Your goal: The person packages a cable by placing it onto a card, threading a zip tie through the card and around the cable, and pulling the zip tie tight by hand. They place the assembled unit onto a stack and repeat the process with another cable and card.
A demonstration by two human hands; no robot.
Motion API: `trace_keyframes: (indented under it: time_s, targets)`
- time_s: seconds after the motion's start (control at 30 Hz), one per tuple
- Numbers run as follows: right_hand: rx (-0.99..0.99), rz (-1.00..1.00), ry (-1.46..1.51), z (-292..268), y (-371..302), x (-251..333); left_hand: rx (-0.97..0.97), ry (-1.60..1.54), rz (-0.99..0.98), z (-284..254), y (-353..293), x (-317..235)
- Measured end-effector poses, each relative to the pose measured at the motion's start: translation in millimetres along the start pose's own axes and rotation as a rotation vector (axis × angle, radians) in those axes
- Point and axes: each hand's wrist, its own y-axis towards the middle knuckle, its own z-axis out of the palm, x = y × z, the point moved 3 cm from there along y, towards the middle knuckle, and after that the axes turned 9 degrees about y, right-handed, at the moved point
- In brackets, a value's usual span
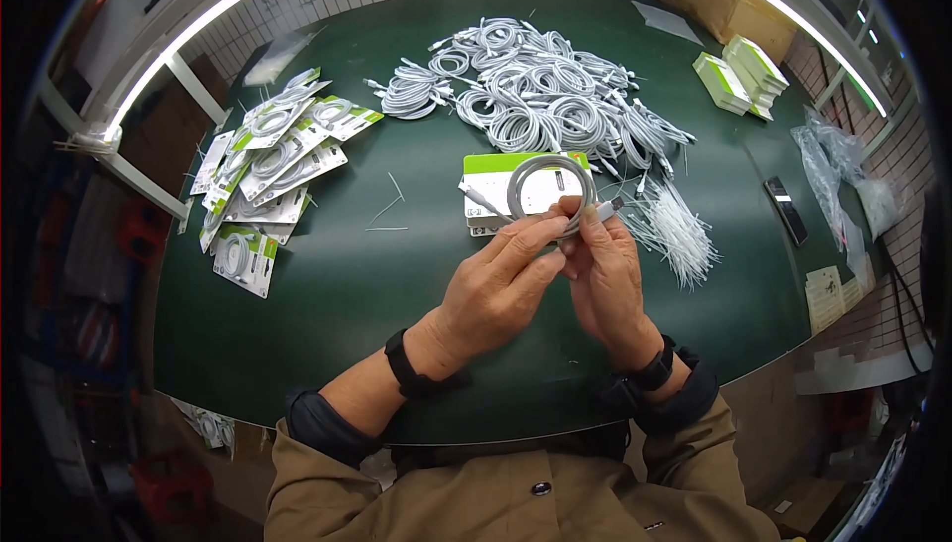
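Observation:
A coiled white charging cable (517,186) is held upright between my two hands above the table. My left hand (504,284) pinches the lower left of the coil with closed fingers. My right hand (607,279) grips its lower right, thumb on top. One white plug sticks out to the left of the coil and another to the right, beside my right thumb. Behind the coil lies a stack of green-and-white backing cards (486,164). A bundle of thin white ties (684,235) is spread just right of my right hand.
A large heap of coiled cables (535,86) covers the far middle. Carded cables (273,160) are piled at the left. Green-and-white card stacks (739,78), a black phone (785,211) and plastic bags (838,170) lie at the right. Loose ties (389,205) sit left of the cards.

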Motion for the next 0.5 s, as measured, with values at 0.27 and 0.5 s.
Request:
trace_keyframes:
  time_s: [0.27,0.5]
  targets:
    - [0.012,0.013,0.215,-0.4,3.1,0.3,0.146,-0.878,-1.032,5.6,-30.8,11.2]
    - [-0.008,0.113,0.049,12.6,-5.6,-20.2,-0.171,-1.381,-1.412,15.2,-42.4,22.3]
